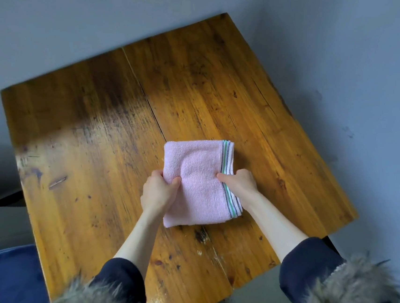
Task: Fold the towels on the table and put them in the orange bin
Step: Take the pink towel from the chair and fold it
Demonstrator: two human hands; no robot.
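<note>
A folded pink towel (198, 183) with green and dark stripes along its right edge lies on the wooden table (89, 127), a little right of the middle. My left hand (157, 190) grips the towel's left edge, thumb on top and fingers tucked beneath. My right hand (240, 183) pinches the striped right edge, thumb on top. The orange bin is not in view.
The table's far and right edges border a grey floor. A blue cushioned seat (11, 286) sits at the lower left beside the table. Fur-trimmed dark sleeves (329, 285) fill the bottom of the view.
</note>
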